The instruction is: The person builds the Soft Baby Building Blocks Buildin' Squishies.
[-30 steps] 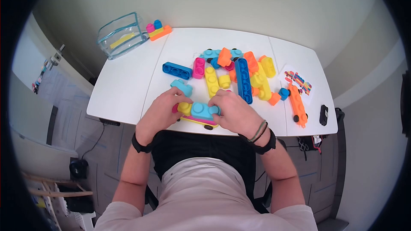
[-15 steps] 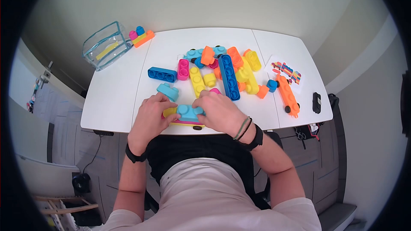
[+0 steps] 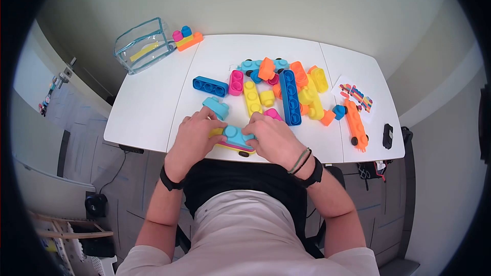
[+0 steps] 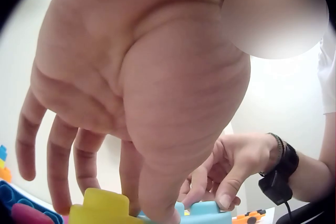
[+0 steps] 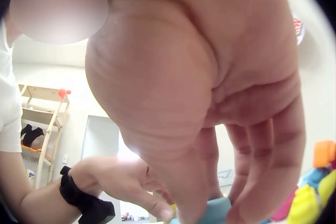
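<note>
1. Light-blue studded block [image 3: 232, 132] sits on a pink-and-yellow wheeled base [image 3: 239, 148] just inside the tabletop's [image 3: 138, 107] near edge, probably for easy two-handed reach.
2. The left hand [image 3: 192, 132] has fingers pinching the block's left end, beside a yellow block [image 4: 100, 209].
3. The right hand [image 3: 272, 134] has fingers pinching its right end; holding both ends likely keeps it level.
4. A picture sheet [image 3: 356, 97] lies face up near the right edge beside an orange wheeled base [image 3: 354, 125], seemingly placed for glancing at.
</note>
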Available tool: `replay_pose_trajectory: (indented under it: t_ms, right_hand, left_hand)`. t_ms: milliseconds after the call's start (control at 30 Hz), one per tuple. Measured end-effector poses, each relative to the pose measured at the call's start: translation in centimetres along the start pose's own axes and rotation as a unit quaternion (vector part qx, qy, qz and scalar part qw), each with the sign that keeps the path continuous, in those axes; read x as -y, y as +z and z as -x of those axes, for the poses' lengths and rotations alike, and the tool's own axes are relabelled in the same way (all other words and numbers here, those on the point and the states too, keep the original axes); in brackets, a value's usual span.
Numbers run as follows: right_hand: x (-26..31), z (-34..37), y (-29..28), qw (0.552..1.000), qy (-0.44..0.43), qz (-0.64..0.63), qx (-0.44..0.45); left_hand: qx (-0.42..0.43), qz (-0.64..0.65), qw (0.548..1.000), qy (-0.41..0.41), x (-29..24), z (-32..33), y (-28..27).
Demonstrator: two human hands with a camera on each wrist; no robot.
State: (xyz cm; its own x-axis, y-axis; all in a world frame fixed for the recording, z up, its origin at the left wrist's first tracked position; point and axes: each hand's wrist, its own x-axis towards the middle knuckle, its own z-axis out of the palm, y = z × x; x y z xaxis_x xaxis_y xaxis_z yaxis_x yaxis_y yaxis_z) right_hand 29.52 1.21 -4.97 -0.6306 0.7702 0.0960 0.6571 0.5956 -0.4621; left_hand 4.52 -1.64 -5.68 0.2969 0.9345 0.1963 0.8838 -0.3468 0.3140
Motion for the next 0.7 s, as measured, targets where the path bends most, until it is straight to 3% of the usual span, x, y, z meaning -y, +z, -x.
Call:
replay_pose_trajectory:
  t_ms: [100, 167, 233, 300, 400, 467, 567, 700]
  right_hand:
    - [-1.1, 0.0, 0.0, 0.999, -0.016, -0.026, -0.01]
    - [-3.5, 0.2, -1.1, 0.999, 0.012, 0.013, -0.027]
    - [-7.5, 0.0, -2.6, 0.982, 0.109, 0.062, -0.139]
    - [-9.3, 0.2, -6.1, 0.948, 0.266, 0.112, -0.137]
    - [-17.9, 1.2, -5.3, 0.93, 0.295, 0.17, -0.136]
    - [-19.4, 1.6, -5.7, 0.893, 0.392, 0.218, -0.032]
    - [-19.6, 2.3, -6.9, 0.889, 0.424, 0.169, 0.019]
    - [-19.3, 3.0, -7.0, 0.904, 0.409, 0.124, 0.008]
  left_hand:
    - [-0.011, -0.035, 0.999, 0.012, -0.2, 0.3, 0.2]
    - [-0.007, -0.008, 1.0, -0.022, -0.5, 0.4, 0.2]
    - [-0.01, -0.024, 0.999, -0.021, -0.2, 0.5, 0.2]
    - [-0.014, -0.038, 0.999, -0.017, 0.1, 0.5, 0.1]
    - [-0.003, -0.038, 0.999, -0.021, 0.2, 0.2, -0.4]
    - [0.011, -0.03, 0.999, -0.044, 0.2, 0.2, -0.7]
    - [0.009, -0.029, 0.999, -0.044, 0.4, 0.2, -0.6]
    - [0.0, -0.024, 0.999, -0.035, 0.5, 0.2, -0.5]
